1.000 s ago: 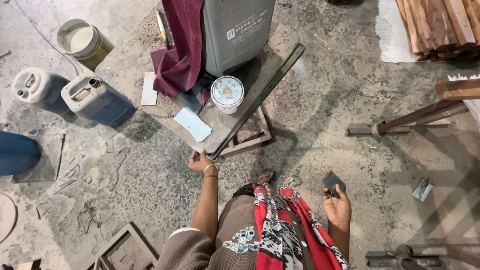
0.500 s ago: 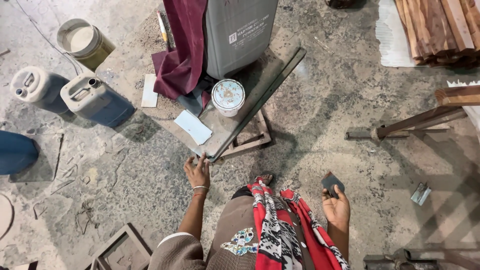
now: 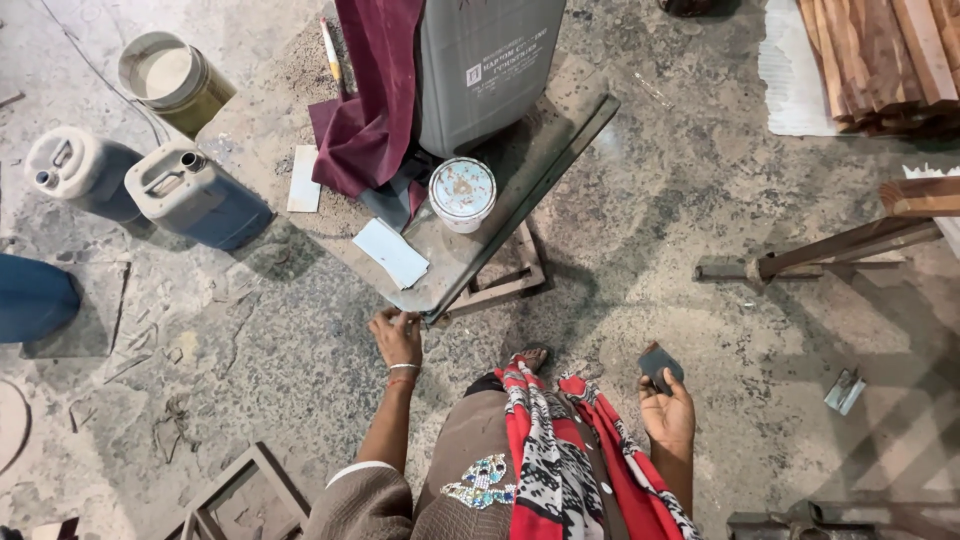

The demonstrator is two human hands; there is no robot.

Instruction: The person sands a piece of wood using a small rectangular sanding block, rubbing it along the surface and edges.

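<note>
item: left hand (image 3: 397, 338), fingers together on the near corner of a low metal table (image 3: 500, 215). right hand (image 3: 667, 410) clamped on a small dark block (image 3: 659, 363). risk: a tug at that corner likely tips the tin (image 3: 462, 193).

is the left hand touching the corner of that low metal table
Touching. The head view shows the left hand reaching forward with its fingers resting on the near corner of the low metal table, no gap between them.
</note>
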